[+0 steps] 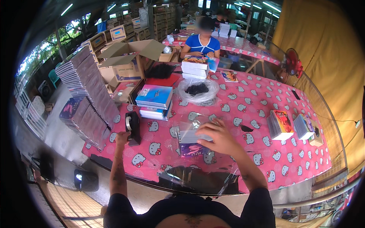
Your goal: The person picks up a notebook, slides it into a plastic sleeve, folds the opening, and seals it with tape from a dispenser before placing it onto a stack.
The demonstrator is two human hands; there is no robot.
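Observation:
My left hand (122, 139) is closed at the near left side of a black tape dispenser (134, 140). Whether its fingers pinch a piece of tape or the dispenser itself is too small to tell. In front of me lies a small stack of notebooks (186, 149) with a purple cover, under loose clear plastic film (186, 133). My right hand (220, 137) rests over the right part of that stack, fingers apart and slightly bent on the film. Beyond the dispenser stands a stack of blue notebooks (155, 95).
Tall notebook stacks (89, 89) rise at the left edge of the pink patterned table (243, 161). A plastic bag (209, 97) holding something black sits at the centre. More notebook stacks (281, 125) are at right. An open carton (127, 68) and a person (201, 43) are across the table.

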